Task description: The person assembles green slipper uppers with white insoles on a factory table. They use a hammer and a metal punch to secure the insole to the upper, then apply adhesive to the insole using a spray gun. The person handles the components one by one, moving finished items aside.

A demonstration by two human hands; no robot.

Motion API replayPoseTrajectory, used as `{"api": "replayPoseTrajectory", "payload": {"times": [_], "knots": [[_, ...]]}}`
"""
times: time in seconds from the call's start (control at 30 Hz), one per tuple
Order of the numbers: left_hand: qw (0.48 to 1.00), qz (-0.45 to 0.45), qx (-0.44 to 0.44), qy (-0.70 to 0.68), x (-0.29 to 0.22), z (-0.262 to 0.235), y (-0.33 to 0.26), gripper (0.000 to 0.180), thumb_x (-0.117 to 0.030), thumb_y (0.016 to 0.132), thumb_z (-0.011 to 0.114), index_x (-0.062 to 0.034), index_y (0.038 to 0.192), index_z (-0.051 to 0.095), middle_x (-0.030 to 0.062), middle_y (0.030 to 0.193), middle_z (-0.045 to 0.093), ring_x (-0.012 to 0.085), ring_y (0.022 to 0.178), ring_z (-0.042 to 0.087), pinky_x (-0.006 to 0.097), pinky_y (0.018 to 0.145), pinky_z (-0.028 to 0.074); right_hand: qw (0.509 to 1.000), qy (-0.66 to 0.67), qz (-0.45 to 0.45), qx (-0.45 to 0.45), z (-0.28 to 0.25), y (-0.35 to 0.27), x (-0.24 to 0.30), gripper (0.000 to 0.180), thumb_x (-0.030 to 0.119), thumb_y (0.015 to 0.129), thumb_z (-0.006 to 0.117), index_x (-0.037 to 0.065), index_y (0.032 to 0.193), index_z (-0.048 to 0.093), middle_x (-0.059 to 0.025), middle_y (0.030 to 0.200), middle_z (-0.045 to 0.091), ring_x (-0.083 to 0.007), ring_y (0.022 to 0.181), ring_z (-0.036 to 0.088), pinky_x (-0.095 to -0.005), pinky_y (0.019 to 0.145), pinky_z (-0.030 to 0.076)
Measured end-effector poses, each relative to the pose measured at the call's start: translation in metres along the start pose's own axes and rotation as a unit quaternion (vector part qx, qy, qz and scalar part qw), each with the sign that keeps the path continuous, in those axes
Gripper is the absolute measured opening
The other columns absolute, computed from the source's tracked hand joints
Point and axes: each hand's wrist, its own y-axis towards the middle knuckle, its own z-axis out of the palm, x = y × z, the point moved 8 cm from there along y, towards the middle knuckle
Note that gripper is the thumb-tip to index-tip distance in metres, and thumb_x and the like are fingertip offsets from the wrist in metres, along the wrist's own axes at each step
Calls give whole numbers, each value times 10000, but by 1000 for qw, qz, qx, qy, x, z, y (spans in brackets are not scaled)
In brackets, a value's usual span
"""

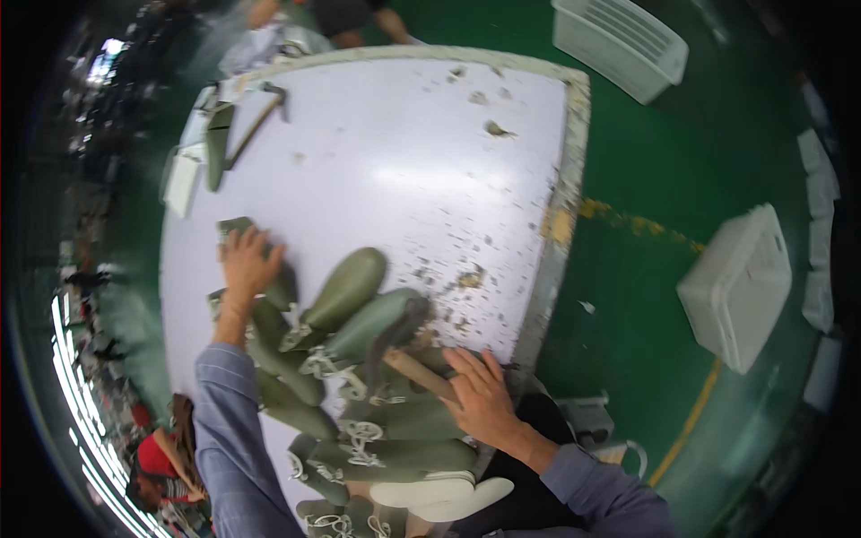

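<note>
Nearest the camera, two blue-grey sleeves (pixel 235 444) come up from the lower edge, and between them two flat white sole-shaped pieces (pixel 462 502) lie beside a crowded heap of green foot-shaped forms (pixel 345 285) with white cords. The heap fills the near part of the pale table (pixel 377 125); it holds roughly a dozen forms, but overlap and the lower edge prevent an exact count. The left hand (pixel 248 258) lies over a form at the heap's far left, fingers a little apart; its underside is hidden, so I cannot tell whether it grips. The right hand (pixel 482 399) rests at the heap's right side, fingers extended, with one hammer's wooden handle (pixel 423 375) running to its palm; whether it is clasped I cannot tell. The hammer's dark head (pixel 395 336) is blurred and covers part of the forms behind. At the table's far left lie one more form (pixel 218 148) and a second hammer (pixel 257 127). Two large white crates stand on the green floor (pixel 628 296) to the right, one slatted (pixel 621 43), one nearer (pixel 737 289). Another person (pixel 341 18) is cut off at the top.
</note>
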Motion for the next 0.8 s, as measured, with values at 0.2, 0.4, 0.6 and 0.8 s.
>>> {"api": "replayPoseTrajectory", "payload": {"times": [0.2,0.4,0.6,0.8], "knots": [[978,-131,163,26,50,78,-44,716,-701,988,443,-232,1524,504,181,1615,416,363,1542,293,757,1179,106,999,36,18,-12,-11,0,-9,243,132,825,779,15,973,626,-157,1426,549,-324,1393,476,-529,1185,302],[937,-210,261,-98,166,152,-170,715,-680,1030,376,-215,1565,476,124,1622,438,355,1526,338,704,1190,87,993,10,25,-116,-74,-29,-26,258,143,780,795,24,946,638,-151,1321,579,-336,1155,563,-481,958,431],[927,-188,-14,-325,151,117,-239,601,-459,1106,456,-11,1504,511,212,1478,580,310,1399,527,370,1173,376,888,42,371,-268,-167,-164,-159,447,279,982,711,10,1311,572,-90,1102,608,-195,919,595,-349,849,506],[933,-153,-111,-308,80,29,-302,498,-347,1117,484,-2,1469,559,164,1467,595,237,1368,539,381,1187,367,760,98,595,-241,-122,-293,-240,360,306,968,697,-2,1151,659,-10,898,593,-112,790,521,-291,709,459]]}}
